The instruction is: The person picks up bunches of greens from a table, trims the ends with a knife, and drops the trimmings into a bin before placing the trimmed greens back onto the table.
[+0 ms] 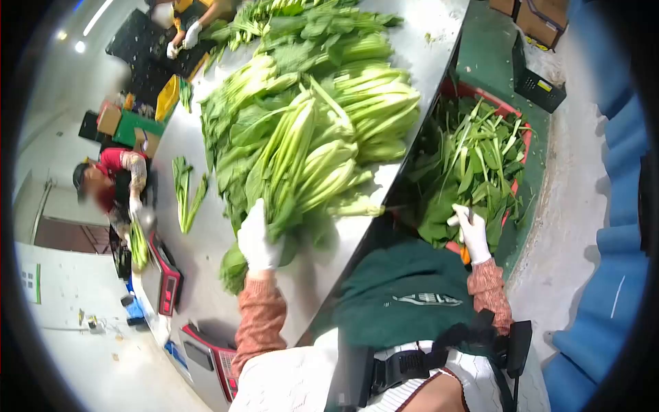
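Note:
My left hand, in a white glove, is closed on the leafy end of a bunch of greens with pale green stalks. The bunch lies on a large pile of similar leafy greens on the metal table. Beyond the table's edge, my right hand, also gloved in white, is closed around a tool with an orange handle; its blade or tip cannot be made out clearly. Just past that hand is a red crate heaped with loose leaves and stalks.
Two red scales stand at the table's left side. A few loose greens lie on the metal table. A co-worker at the left holds greens; another's gloved hands show at the far end. A black crate sits on the floor.

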